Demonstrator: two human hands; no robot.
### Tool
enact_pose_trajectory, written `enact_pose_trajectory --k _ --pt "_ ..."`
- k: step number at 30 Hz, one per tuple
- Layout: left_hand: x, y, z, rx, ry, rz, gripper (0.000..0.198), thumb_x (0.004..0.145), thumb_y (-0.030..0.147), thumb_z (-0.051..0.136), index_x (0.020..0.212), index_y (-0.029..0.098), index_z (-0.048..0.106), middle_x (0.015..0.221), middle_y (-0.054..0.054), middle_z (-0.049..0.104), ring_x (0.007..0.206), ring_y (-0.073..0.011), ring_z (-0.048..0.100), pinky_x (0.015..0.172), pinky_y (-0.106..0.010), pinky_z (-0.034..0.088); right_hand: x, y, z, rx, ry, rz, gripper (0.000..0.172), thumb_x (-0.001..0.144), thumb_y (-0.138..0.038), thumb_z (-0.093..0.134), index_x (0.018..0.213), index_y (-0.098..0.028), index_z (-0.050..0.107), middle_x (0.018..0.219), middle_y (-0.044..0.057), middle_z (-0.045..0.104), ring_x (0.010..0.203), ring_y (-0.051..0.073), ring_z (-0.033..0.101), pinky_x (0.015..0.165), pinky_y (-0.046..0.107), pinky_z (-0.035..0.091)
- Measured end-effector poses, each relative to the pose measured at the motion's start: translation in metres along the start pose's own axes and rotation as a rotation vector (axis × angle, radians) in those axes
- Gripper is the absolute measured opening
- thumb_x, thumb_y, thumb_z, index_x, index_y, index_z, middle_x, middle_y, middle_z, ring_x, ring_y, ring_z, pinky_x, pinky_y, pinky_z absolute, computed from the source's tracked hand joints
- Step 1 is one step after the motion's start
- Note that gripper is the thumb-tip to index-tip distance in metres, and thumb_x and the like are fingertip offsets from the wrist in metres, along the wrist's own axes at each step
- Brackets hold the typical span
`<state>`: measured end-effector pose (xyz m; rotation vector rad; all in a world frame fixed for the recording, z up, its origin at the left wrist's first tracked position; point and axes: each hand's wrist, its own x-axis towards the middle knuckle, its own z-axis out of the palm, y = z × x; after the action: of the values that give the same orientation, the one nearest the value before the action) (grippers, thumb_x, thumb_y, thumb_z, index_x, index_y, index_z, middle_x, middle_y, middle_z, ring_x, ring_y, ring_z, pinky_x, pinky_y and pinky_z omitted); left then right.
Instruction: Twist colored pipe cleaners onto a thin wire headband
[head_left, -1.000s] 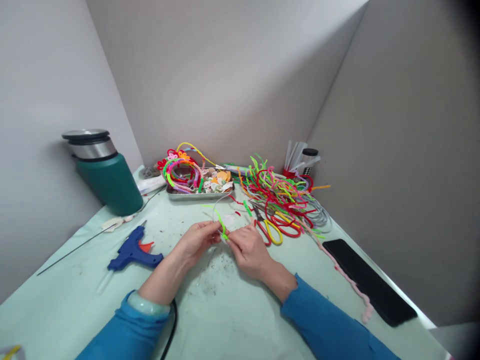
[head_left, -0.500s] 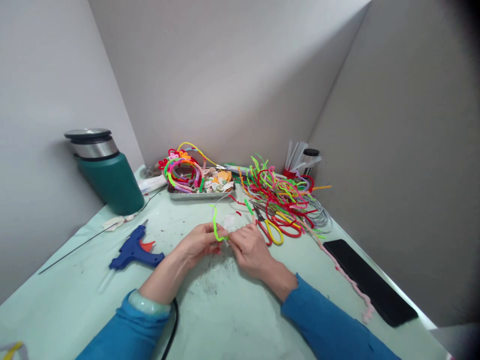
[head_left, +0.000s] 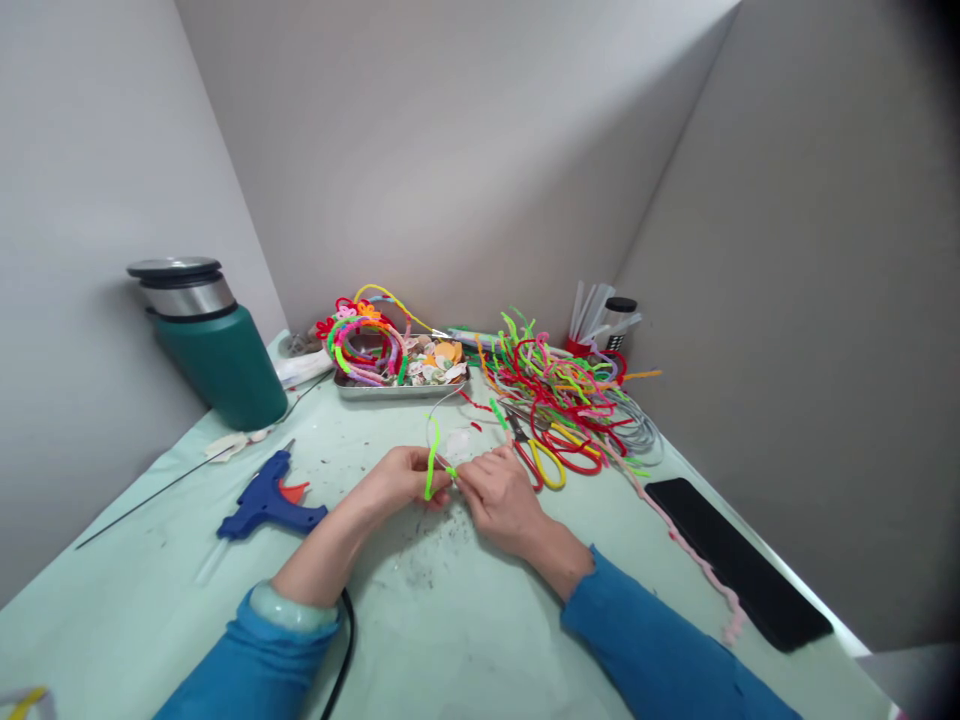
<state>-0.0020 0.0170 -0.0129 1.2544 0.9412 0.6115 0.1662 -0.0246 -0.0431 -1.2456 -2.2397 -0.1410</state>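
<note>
A bright green pipe cleaner (head_left: 433, 460) stands up from the fingers of my left hand (head_left: 405, 482), which are pinched together on it. Close on its right, my right hand (head_left: 496, 498) is closed around the wire, with a small green wrap showing between the two sets of fingertips. A thin pale wire (head_left: 442, 402) arcs up and back from there. Beyond my right knuckles a piece with a green tip (head_left: 498, 414) and a pink part sticks up. Part of the wire is hidden by my fingers.
A blue glue gun (head_left: 270, 502) and a green bottle (head_left: 217, 355) are at the left. Behind stands a metal tray (head_left: 401, 392) with coloured rings and flower pieces. Scissors (head_left: 551, 465), a pipe cleaner pile (head_left: 555, 370) and a black phone-like slab (head_left: 735, 560) lie right.
The green pipe cleaner has swung from a bent curve under the fingertips to a nearly upright line by my left fingers. My left hand has turned slightly; my right hand has barely moved.
</note>
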Motion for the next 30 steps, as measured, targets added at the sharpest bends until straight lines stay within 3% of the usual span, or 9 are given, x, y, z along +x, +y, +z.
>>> enact_pose_trajectory --k 14,22,30 --pt "0.007 -0.008 -0.008 0.210 -0.027 0.180 0.027 0.069 0.037 0.062 0.064 0.010 0.060 0.050 -0.002 0.058 0.045 -0.0106 0.053 0.050 -0.022 0.040 0.000 0.001 0.000 0.106 0.017 0.062 0.021 0.088 -0.021 0.041 0.070 -0.018 0.052 0.065 0.003 0.056 0.067 0.016 0.049 0.068 0.030 0.030" --pt "0.007 -0.011 -0.002 0.201 -0.008 0.194 0.030 0.065 0.041 0.064 0.060 0.012 0.057 0.053 0.000 0.054 0.043 -0.0096 0.049 0.046 -0.022 0.038 0.002 -0.002 -0.003 0.289 0.073 0.103 0.011 0.086 -0.023 0.046 0.092 -0.017 0.054 0.080 0.006 0.062 0.076 0.018 0.055 0.072 0.031 0.036" --pt "0.004 -0.011 0.002 0.230 -0.046 0.199 0.028 0.071 0.040 0.059 0.066 0.012 0.057 0.054 0.002 0.052 0.047 -0.0090 0.047 0.049 -0.021 0.037 0.003 0.002 0.001 0.383 0.126 0.162 0.014 0.088 -0.018 0.041 0.083 -0.018 0.054 0.076 0.004 0.059 0.070 0.016 0.054 0.064 0.027 0.039"
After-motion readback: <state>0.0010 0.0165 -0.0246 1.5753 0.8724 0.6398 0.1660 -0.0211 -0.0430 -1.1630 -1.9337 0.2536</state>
